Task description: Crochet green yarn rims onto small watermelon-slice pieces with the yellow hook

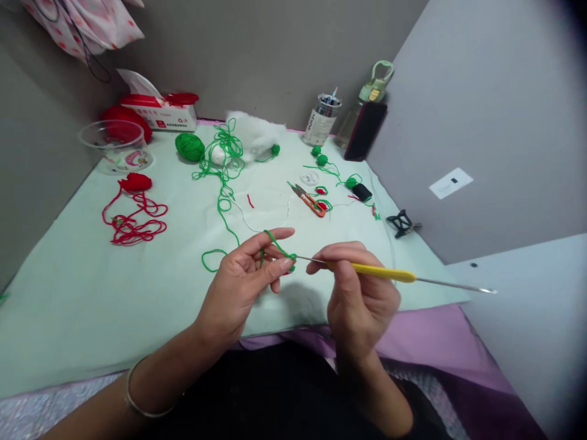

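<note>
Between thumb and fingers, my left hand pinches a small green crochet piece, mostly hidden by the fingertips. Green yarn runs over the raised index finger down to that piece. My right hand is closed around a crochet hook with a yellow handle and metal ends. The hook's thin left tip meets the green piece at my left fingertips; its other end points right. From the left hand the strand leads back to a loose green tangle on the table.
Orange-handled thread snips lie beyond my hands, near small red-and-green crochet pieces. Red yarn and a plastic tub are at left. White stuffing, a pen cup, a bottle and a phone stand at the back.
</note>
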The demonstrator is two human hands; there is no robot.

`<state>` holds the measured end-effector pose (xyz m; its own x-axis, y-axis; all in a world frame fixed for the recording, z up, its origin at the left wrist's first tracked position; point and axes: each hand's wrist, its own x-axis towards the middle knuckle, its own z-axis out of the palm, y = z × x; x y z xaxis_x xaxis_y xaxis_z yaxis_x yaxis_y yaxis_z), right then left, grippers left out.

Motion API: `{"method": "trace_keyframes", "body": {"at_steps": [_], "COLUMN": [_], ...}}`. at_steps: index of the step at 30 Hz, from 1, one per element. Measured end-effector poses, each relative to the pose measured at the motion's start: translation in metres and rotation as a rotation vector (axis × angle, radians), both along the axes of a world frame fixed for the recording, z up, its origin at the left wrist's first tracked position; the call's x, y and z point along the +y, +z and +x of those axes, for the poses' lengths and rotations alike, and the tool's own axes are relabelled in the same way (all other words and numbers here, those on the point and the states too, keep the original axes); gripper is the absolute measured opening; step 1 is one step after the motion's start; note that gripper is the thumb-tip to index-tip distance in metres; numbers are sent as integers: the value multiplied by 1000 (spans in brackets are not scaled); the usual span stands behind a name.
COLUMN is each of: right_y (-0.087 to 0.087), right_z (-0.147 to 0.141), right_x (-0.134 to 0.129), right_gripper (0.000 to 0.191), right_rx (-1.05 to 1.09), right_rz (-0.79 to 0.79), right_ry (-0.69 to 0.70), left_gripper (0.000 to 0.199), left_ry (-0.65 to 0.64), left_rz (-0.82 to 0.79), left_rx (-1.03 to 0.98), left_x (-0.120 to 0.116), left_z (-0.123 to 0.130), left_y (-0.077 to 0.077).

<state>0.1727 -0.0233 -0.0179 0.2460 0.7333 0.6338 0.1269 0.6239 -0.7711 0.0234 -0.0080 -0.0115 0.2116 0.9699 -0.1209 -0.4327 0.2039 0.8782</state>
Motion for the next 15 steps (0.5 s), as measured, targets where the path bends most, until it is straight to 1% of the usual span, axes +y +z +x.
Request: {"method": "trace_keyframes", "body": {"at_steps": [3,6,8,10,13,14,15], "right_y": [0,-3,-6,-8,-10,-11,-12], "right_z": [1,3,4,5,7,7,6], "right_x": [-3,-6,-6,-5,-3,-3,-3], "right_gripper": [23,27,31,32,29,30,32], "right_rx": [-128,-253,-279,-253,-203,-242,-313], "right_rz": [29,44,69,81,28,11,12], "right_ry": [-29,-20,-12,22,111,115,86], "left_gripper": [33,53,67,77,91,95,98], "left_ry": [11,12,-4,-31,-71,-75,-76], "left_rz": [20,3,-26,-48,-57,-55,-53], "left_rx": [9,0,-13,-23,6,26,43], "left_x": [-1,-1,0,1,2,2,1], "left_z": [1,1,0,-1,-4,-5,-5], "left_y": [-1,1,3,5,7,7,7]}}
